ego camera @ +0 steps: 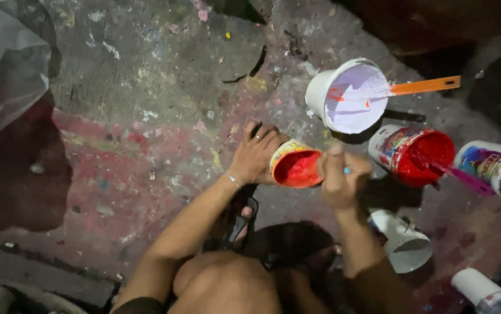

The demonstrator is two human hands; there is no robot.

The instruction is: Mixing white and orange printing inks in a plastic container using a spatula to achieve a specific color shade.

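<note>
From the left, a clear plastic sheet [3,64] lay over the paint-spattered concrete floor [145,75]. My left hand [255,154] wrapped the side of a small can of red paint [294,167], its grip closed around the tilted can, which was held off the floor between both hands, mouth turned toward me. My right hand [339,177] was fisted around a thin blue-tipped tool [347,170] just beside the can's rim; I judged the step to be stirring or scraping out the red paint. Further right stood a white bucket [320,87] with an orange-handled stick [425,86], then a red-filled tub [422,157]. The next move, I judged, called for a steady tilt so nothing spilled.
</note>
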